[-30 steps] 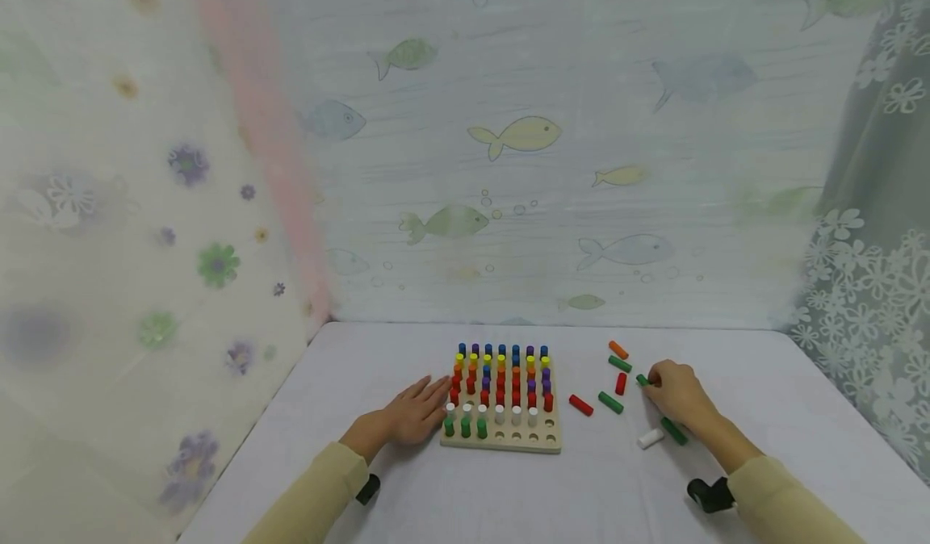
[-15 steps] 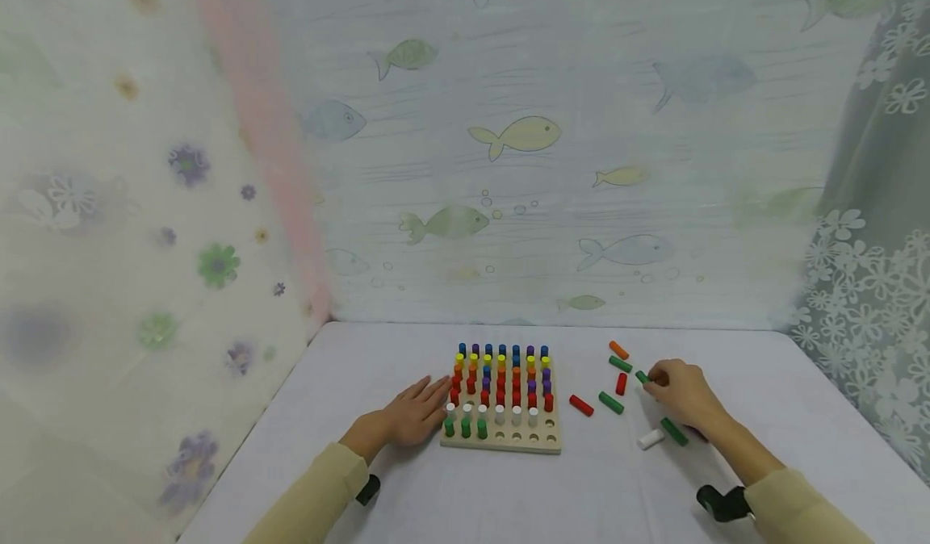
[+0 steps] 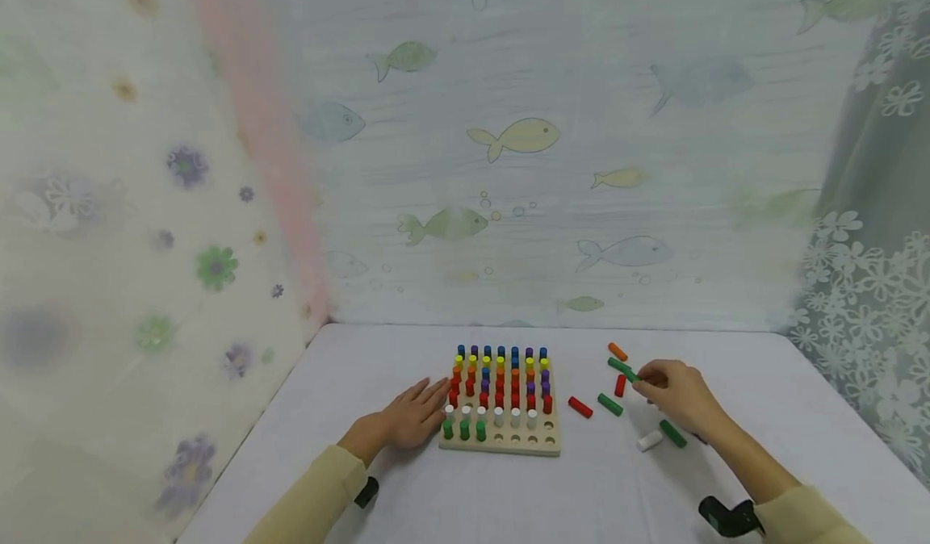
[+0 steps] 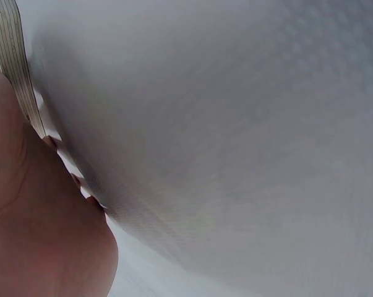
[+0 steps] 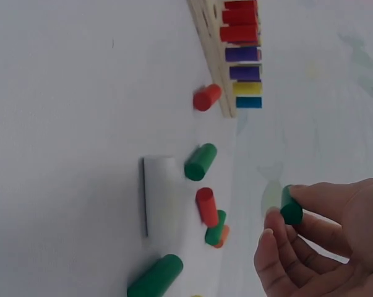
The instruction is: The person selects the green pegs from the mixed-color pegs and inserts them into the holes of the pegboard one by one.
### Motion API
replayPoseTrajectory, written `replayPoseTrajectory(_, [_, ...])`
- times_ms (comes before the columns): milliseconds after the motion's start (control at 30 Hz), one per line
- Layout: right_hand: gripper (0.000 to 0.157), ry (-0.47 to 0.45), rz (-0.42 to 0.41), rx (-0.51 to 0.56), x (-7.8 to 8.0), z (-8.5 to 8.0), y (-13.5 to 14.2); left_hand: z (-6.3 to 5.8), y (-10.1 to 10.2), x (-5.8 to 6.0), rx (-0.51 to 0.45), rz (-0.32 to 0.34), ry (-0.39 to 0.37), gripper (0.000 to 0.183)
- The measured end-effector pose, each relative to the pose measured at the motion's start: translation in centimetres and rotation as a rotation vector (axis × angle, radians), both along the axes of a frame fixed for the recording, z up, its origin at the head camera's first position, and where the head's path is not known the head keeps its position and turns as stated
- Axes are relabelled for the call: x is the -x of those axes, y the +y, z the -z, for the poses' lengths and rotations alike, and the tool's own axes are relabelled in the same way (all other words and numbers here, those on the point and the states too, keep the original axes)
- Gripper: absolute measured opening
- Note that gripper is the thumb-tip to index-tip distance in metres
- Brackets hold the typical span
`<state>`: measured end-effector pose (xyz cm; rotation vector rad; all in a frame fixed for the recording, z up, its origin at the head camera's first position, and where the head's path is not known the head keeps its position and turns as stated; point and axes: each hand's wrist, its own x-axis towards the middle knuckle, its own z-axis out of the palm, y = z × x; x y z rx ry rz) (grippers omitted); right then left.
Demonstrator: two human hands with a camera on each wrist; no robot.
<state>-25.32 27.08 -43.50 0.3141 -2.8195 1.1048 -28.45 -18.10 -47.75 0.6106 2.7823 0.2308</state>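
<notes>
My right hand (image 3: 679,399) pinches a green peg (image 5: 291,207) between thumb and fingers; in the right wrist view the peg appears raised off the cloth. To the left, a wooden pegboard (image 3: 501,449) holds rows of upright coloured pegs, with several bare holes in its front right part. Flat on the table, my left hand (image 3: 414,417) lies along the board's left side, its fingertips at the edge. The left wrist view has only part of that hand (image 4: 44,216) and the board's side (image 4: 16,59).
Loose pegs lie right of the board: a red peg (image 3: 580,407), a green peg (image 3: 609,404), another red peg (image 3: 620,385), an orange peg (image 3: 617,351) and a white peg (image 3: 650,441). White cloth (image 3: 407,495) covers the table. A fish-patterned curtain (image 3: 538,229) hangs behind.
My right hand has shifted slightly left with the pinched green peg, which now overlaps another loose green peg in the head view. The left hand stays in place.
</notes>
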Motion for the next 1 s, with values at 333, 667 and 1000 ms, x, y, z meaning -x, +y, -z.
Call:
replayPoseTrajectory(333, [0.021, 0.005, -0.054, 0.061, -0.9, -0.8, -1.4, 0.0, 0.1, 0.1, -0.014, 0.005, 0.018, 0.064])
replayPoseTrajectory(667, [0.018, 0.029, -0.101, 0.108, -1.6, -0.9, -3.3, 0.6, 0.0, 0.2, 0.001, 0.017, 0.006, 0.064])
replayPoseTrajectory(1000, [0.014, 0.029, -0.145, 0.13, -1.6, -0.9, -5.5, 0.3, 0.0, 0.2, 0.0, 0.011, 0.014, 0.063])
